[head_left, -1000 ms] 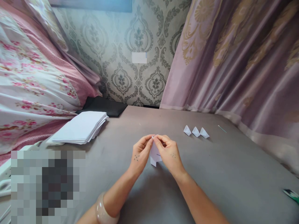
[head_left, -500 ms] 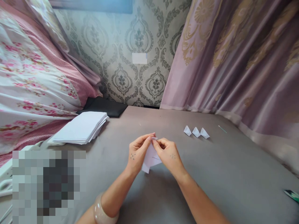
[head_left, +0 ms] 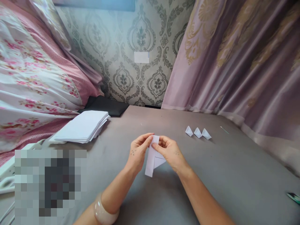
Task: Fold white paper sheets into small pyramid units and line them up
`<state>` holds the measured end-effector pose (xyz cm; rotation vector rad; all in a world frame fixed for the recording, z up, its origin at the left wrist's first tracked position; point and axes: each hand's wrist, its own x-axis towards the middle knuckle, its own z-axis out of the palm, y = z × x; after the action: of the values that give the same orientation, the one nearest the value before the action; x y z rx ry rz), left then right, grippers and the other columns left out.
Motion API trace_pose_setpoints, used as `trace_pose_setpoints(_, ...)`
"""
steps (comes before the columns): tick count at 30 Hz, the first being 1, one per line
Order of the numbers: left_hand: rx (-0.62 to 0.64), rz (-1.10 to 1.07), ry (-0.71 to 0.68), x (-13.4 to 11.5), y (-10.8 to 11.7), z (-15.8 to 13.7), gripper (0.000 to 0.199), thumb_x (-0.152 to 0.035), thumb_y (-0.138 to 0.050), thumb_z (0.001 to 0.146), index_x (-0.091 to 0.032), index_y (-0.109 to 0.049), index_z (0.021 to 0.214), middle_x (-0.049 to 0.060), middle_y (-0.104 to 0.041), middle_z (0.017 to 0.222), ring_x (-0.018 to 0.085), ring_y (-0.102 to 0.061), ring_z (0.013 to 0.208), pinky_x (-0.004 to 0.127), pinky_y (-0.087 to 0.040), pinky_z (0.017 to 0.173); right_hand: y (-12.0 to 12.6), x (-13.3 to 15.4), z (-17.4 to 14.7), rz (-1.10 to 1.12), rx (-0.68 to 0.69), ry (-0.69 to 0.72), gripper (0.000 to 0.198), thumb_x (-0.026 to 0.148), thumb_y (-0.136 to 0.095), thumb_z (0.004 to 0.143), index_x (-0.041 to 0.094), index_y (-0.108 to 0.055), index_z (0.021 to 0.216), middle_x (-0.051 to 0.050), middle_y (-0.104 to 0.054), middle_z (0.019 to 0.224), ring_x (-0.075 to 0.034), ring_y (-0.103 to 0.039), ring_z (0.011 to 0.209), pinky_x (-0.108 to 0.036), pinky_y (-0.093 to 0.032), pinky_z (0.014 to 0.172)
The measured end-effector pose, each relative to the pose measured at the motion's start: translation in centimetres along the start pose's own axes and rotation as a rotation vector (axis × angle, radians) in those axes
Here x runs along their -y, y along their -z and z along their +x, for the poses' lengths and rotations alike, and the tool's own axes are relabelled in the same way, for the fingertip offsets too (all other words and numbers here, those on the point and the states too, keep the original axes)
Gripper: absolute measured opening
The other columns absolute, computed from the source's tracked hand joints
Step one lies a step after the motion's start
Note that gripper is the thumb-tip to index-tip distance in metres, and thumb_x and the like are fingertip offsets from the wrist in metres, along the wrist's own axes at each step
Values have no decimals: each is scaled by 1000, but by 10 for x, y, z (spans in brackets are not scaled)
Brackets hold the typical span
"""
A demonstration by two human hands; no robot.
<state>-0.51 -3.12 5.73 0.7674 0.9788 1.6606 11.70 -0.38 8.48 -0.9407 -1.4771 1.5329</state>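
Between my two hands is a partly folded sheet of white paper [head_left: 151,161], with a long narrow strip on its left side and a pointed flap on its right. My left hand [head_left: 140,150] pinches its upper left edge between thumb and fingers. On the other side, my right hand [head_left: 170,151] is closed on the paper, its thumb pressing on the front near the top. The fingers behind the paper are partly hidden. Three small folded white paper pieces [head_left: 197,132] stand in a row beyond my right hand.
A stack of white paper [head_left: 82,126] lies at the left, before a black folded item [head_left: 105,105]. White cables [head_left: 7,184] and a pixelated patch are at the lower left. A thin stick [head_left: 224,129] and a dark green-edged object [head_left: 293,197] lie right on the grey surface [head_left: 234,175].
The paper in my hands has turned so that its long strip now faces me and shows fully. My right thumb has moved onto its front. The view has shifted slightly.
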Motion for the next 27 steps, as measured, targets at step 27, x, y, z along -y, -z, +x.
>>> trace_pose_setpoints(27, 0, -96, 75, -6, 0, 0, 19, -31, -73, 69, -14, -67, 74, 4, -67, 72, 12, -59, 68, 25, -44, 68, -4, -7, -2, -372, -94, 284, 33, 28, -58, 80, 24, -66, 112, 0, -61, 81, -12, -55, 68, -25, -49, 66)
